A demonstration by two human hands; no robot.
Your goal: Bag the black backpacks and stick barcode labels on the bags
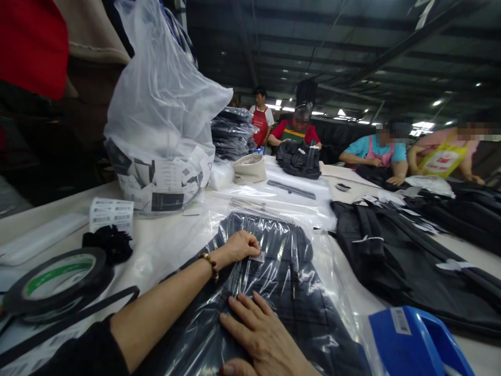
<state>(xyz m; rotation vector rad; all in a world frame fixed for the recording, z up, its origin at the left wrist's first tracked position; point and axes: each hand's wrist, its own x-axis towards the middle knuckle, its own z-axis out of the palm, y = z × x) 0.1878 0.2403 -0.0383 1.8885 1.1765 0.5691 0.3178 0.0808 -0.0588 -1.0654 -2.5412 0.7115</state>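
A black backpack (301, 292) lies flat inside a clear plastic bag (332, 266) on the table in front of me. My left hand (239, 247), with a beaded bracelet at the wrist, is pinched over the upper part of the bag. Its fingertips are on a small white sticker (259, 256) against the plastic. Lower down, my right hand (261, 334) rests palm down on the bag with fingers spread. More flat clear bags (321, 201) lie just beyond the packed backpack.
On the left are a roll of black tape (58, 282), a roll of barcode labels (111, 213) and a large clear sack of tags (164, 177). To the right lie black backpacks (391, 261) and a blue plastic container (415, 339). Several co-workers (378, 149) stand across the table.
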